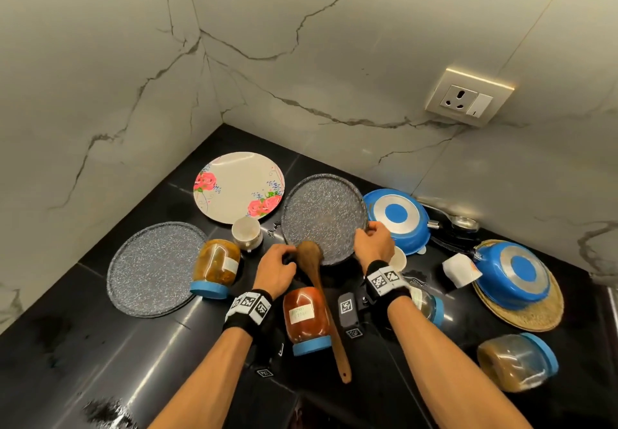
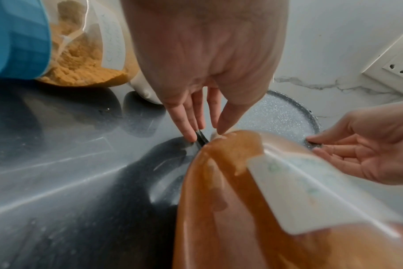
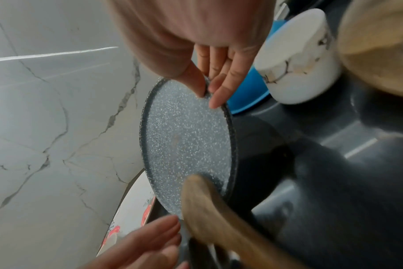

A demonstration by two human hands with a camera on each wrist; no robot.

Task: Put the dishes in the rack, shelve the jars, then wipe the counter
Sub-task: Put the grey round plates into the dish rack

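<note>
A speckled grey plate [image 1: 322, 218] lies on the black counter [image 1: 100, 345], seen also in the wrist views as the plate [image 3: 186, 142]. My right hand [image 1: 369, 231] pinches its right rim, thumb on top [image 3: 207, 94]. My left hand [image 1: 287, 256] pinches the near left rim [image 2: 205, 136]. A wooden spoon [image 1: 317, 291] rests its bowl on the plate's near edge and lies across a red-filled jar [image 1: 307, 318] on its side. A second speckled plate [image 1: 152, 269], a floral plate [image 1: 239, 186] and a cup [image 1: 246, 233] sit to the left.
Two upturned blue pans [image 1: 396, 216] [image 1: 515, 274] crowd the right, one on a woven mat [image 1: 535, 315]. Blue-lidded jars [image 1: 215, 266] [image 1: 516, 361] lie on their sides. A white cup [image 1: 399, 258] sits by my right wrist. Marble walls meet in the corner behind.
</note>
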